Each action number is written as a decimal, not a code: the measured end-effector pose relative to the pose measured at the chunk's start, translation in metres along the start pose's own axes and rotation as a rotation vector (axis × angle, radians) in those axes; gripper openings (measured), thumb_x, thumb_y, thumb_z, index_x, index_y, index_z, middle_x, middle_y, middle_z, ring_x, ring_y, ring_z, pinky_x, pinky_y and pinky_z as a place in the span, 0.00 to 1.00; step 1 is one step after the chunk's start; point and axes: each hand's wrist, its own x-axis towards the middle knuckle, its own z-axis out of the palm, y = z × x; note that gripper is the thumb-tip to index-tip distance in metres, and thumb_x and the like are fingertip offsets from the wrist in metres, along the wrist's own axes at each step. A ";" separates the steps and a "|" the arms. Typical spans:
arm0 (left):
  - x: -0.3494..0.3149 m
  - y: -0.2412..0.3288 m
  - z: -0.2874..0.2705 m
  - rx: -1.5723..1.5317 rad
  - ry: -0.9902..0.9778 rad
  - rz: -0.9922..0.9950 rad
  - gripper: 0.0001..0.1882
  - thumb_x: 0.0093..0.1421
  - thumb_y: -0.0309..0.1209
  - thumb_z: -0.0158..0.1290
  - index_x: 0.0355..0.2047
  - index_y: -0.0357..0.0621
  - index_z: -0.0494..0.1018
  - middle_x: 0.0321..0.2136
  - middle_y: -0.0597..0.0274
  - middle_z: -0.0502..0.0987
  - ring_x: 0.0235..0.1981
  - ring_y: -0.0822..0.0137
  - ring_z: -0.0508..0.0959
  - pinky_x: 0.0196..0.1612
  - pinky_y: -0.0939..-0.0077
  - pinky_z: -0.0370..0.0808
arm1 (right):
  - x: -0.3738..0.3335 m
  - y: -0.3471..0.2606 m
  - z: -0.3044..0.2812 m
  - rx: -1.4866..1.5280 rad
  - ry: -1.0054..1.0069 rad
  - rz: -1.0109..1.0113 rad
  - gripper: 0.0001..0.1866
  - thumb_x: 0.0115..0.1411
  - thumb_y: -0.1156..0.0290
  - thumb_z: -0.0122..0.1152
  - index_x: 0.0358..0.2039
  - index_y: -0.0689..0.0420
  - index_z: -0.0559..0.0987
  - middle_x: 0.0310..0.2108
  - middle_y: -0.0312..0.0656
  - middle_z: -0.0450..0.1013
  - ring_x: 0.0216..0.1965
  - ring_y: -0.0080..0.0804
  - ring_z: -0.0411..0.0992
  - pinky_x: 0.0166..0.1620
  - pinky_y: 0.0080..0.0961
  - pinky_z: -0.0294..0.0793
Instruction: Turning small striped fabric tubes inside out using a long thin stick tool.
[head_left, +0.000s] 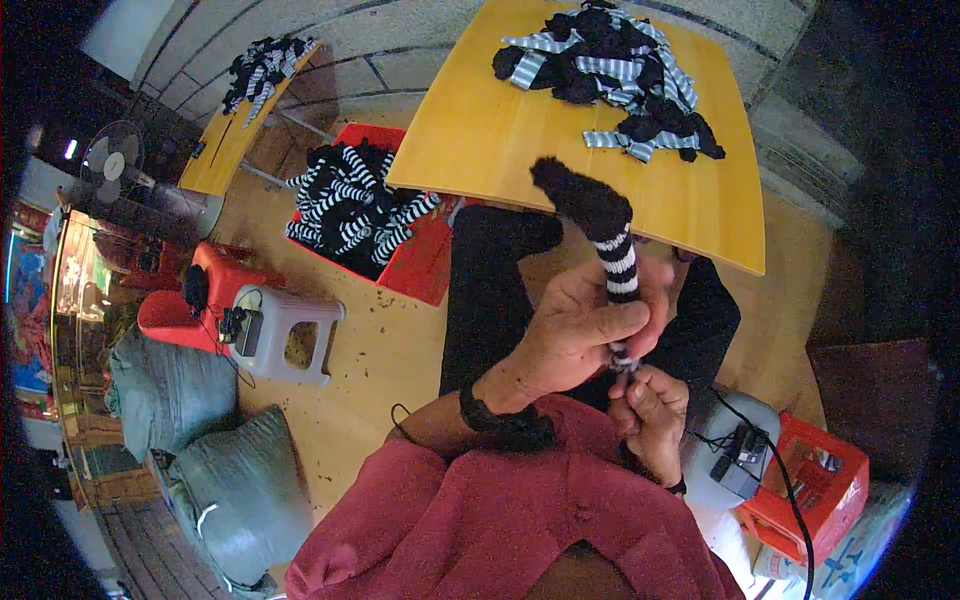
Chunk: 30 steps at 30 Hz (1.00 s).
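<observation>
My left hand (575,325) is wrapped round a black-and-white striped knitted tube (620,265) with a fuzzy black end, like a sock or a glove. The black end points up and to the left, close to the front edge of the yellow table. Just below, my right hand (655,410) has its fingers pinched together at the tube's lower end, where a bunched striped bit shows between the hands. Whether the right fingers also grip something smaller, such as a thread, is too small to make out.
On the yellow table (460,130) lies a pile of black and striped knit pieces (620,80). A red crate (420,265) of striped pieces stands left of it. Grey stool (300,320) and stuffed sacks (240,490) are at left; a red plastic crate (810,480) is at right.
</observation>
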 end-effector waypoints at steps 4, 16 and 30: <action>0.009 0.020 0.012 0.063 0.165 0.172 0.22 0.62 0.38 0.46 0.52 0.42 0.55 0.38 0.52 0.71 0.34 0.59 0.75 0.34 0.68 0.74 | -0.001 0.000 -0.002 -0.117 0.044 -0.037 0.11 0.60 0.67 0.52 0.29 0.63 0.75 0.14 0.32 0.64 0.14 0.15 0.55 0.17 0.15 0.52; 0.015 0.023 0.011 -0.092 0.336 0.040 0.18 0.65 0.47 0.37 0.40 0.47 0.66 0.16 0.63 0.67 0.13 0.72 0.62 0.19 0.79 0.59 | 0.005 0.012 0.001 -0.698 0.207 -0.437 0.11 0.60 0.69 0.53 0.27 0.63 0.76 0.13 0.31 0.64 0.14 0.15 0.57 0.18 0.16 0.52; 0.007 0.003 0.011 0.222 0.523 0.073 0.12 0.60 0.33 0.50 0.40 0.39 0.67 0.34 0.63 0.74 0.32 0.69 0.75 0.37 0.72 0.73 | 0.002 0.027 -0.020 0.122 0.083 -0.217 0.11 0.58 0.68 0.56 0.26 0.65 0.74 0.19 0.38 0.69 0.14 0.18 0.58 0.17 0.17 0.55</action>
